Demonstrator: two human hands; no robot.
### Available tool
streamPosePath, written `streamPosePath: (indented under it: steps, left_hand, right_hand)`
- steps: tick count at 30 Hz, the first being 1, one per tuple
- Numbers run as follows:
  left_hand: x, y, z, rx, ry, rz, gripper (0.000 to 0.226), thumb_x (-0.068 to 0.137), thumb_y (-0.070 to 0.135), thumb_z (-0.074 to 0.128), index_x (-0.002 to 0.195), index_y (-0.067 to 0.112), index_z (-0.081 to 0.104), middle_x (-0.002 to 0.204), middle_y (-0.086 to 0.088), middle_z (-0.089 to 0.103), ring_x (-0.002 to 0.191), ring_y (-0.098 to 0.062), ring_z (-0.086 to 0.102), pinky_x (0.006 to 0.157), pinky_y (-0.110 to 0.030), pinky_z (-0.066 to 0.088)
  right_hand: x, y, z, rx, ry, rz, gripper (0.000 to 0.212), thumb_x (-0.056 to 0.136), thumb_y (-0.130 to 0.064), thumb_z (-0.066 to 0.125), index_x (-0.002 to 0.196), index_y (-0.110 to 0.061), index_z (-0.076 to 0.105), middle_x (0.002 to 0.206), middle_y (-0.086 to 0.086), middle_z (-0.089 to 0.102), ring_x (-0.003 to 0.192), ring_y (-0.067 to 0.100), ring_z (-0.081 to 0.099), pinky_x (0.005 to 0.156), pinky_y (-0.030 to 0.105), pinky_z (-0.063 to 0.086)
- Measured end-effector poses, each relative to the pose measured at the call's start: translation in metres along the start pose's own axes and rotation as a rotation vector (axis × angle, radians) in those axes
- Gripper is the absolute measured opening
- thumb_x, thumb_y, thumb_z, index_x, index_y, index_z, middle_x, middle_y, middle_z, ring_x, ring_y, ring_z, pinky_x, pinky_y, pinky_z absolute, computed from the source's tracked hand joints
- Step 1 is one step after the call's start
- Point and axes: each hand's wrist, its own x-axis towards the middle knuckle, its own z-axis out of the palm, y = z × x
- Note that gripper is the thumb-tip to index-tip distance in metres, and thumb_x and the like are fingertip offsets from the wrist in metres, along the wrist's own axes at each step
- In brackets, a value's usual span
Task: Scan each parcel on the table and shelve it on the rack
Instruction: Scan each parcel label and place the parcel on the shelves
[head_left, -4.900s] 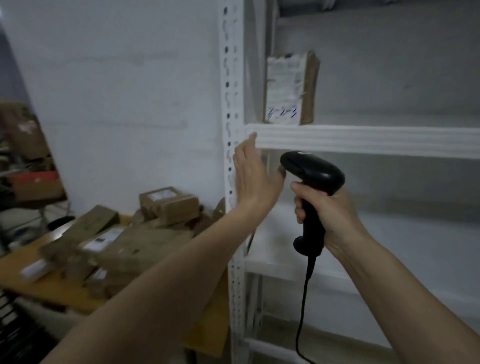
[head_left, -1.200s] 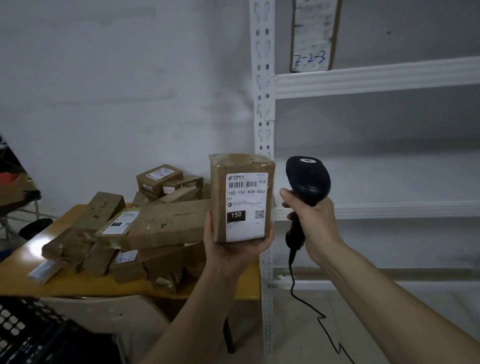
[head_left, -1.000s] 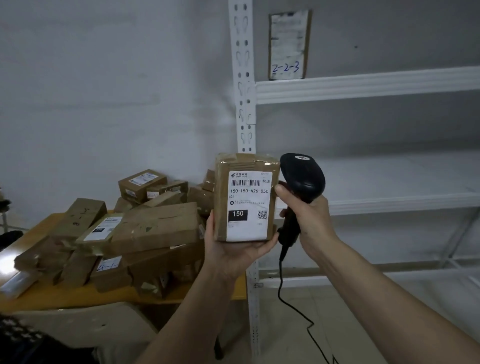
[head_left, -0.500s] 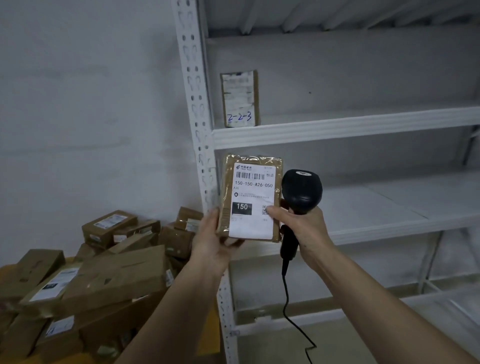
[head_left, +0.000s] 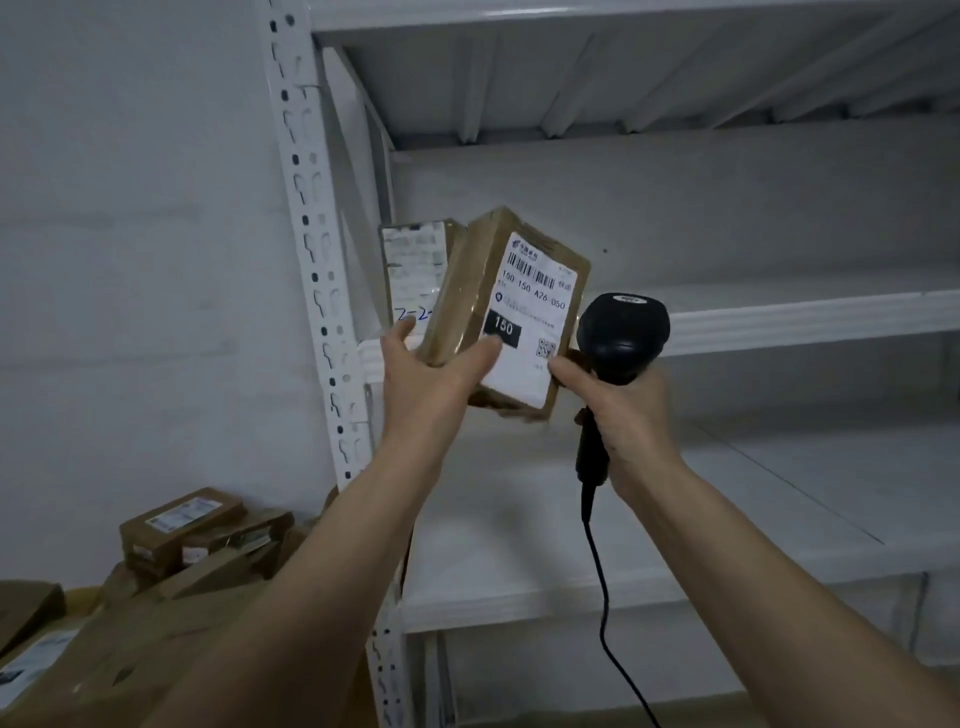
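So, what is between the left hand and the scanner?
In the head view, the tilted parcel lies between the left hand and the scanner.

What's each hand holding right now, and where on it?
Left hand grips the parcel at its lower left corner. Right hand grips the scanner by its handle, forefinger touching the parcel's lower right edge.

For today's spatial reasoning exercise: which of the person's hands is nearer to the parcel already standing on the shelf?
Left. The left hand is just below and in front of the shelved parcel; the right hand, gripping the scanner, is farther off to the right.
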Motion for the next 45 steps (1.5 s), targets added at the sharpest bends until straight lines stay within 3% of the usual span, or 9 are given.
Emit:
streamPosePath:
  steps: [4,7,10,16,20,25,33,40,45]
  left_hand:
    - [0.04,0.032,0.036,0.112,0.111,0.132,0.071,0.058,0.043,0.075,0.12,0.035,0.041,0.12,0.0,0.056,0.1,-0.015,0.063,0.084,-0.036,0.056]
    - [0.069,0.049,0.064,0.264,0.236,0.23,0.056,0.058,0.052,0.073,0.106,0.039,0.047,0.114,0.004,0.045,0.087,-0.003,0.053,0.072,-0.025,0.046]
    - [0.092,0.051,0.091,0.295,0.387,0.261,0.046,0.06,0.057,0.075,0.093,0.042,0.045,0.109,0.007,0.041,0.087,-0.01,0.055,0.074,-0.027,0.046]
    - [0.117,0.022,0.122,0.438,0.54,0.224,0.065,0.066,0.053,0.078,0.121,0.03,0.051,0.128,-0.004,0.035,0.114,-0.024,0.043,0.102,-0.038,0.034]
    - [0.111,0.006,0.128,0.444,0.516,0.25,0.101,0.064,0.043,0.077,0.148,0.028,0.024,0.145,-0.011,0.024,0.13,-0.026,0.028,0.109,-0.041,0.026]
    - [0.104,-0.015,0.119,0.349,0.55,0.273,0.099,0.067,0.03,0.082,0.147,0.017,0.025,0.142,-0.01,0.035,0.131,-0.024,0.029,0.111,-0.042,0.031]
    - [0.115,-0.022,0.108,0.523,0.539,0.336,0.107,0.062,0.032,0.09,0.148,0.019,0.027,0.141,-0.009,0.038,0.129,-0.024,0.033,0.109,-0.039,0.033]
    - [0.112,-0.027,0.112,0.639,0.494,0.393,0.108,0.061,0.034,0.09,0.149,0.026,0.027,0.133,-0.009,0.042,0.119,-0.021,0.037,0.093,-0.024,0.026]
    - [0.111,-0.026,0.109,0.639,0.516,0.346,0.113,0.06,0.036,0.091,0.15,0.017,0.024,0.14,-0.009,0.039,0.129,-0.024,0.034,0.106,-0.033,0.03]
  right_hand:
    - [0.027,-0.004,0.0,0.041,0.051,0.0,0.035,0.075,-0.021,0.082,0.106,-0.015,0.067,0.091,0.003,0.075,0.076,0.012,0.068,0.049,0.016,0.046]
    - [0.046,-0.009,-0.001,0.071,0.038,0.007,0.029,0.076,-0.019,0.08,0.101,-0.014,0.067,0.08,0.001,0.075,0.063,0.005,0.067,0.046,0.015,0.045]
    - [0.063,-0.01,-0.006,0.08,0.0,0.019,0.025,0.077,-0.018,0.079,0.098,-0.016,0.065,0.073,-0.005,0.074,0.066,0.005,0.07,0.046,0.016,0.045]
    - [0.083,0.003,-0.02,0.067,-0.068,0.074,0.024,0.079,-0.018,0.079,0.098,-0.018,0.064,0.066,-0.011,0.071,0.062,0.005,0.069,0.047,0.018,0.047]
    - [0.092,0.012,-0.024,0.073,-0.096,0.113,0.025,0.078,-0.016,0.079,0.1,-0.014,0.067,0.064,-0.005,0.069,0.058,0.007,0.065,0.049,0.021,0.047]
    - [0.097,0.021,-0.018,0.098,-0.15,0.138,0.023,0.077,-0.013,0.078,0.097,-0.009,0.067,0.06,-0.003,0.066,0.053,0.008,0.06,0.047,0.021,0.046]
    - [0.093,0.032,-0.007,0.084,-0.238,0.163,0.023,0.077,-0.013,0.078,0.097,-0.008,0.068,0.06,-0.001,0.063,0.052,0.009,0.058,0.048,0.02,0.048]
    - [0.087,0.035,-0.009,0.075,-0.242,0.171,0.02,0.077,-0.012,0.077,0.094,-0.008,0.067,0.062,0.004,0.061,0.053,0.011,0.057,0.049,0.023,0.049]
    - [0.083,0.035,-0.012,0.069,-0.231,0.177,0.018,0.077,-0.011,0.078,0.09,-0.007,0.067,0.057,0.003,0.059,0.05,0.011,0.056,0.048,0.023,0.047]
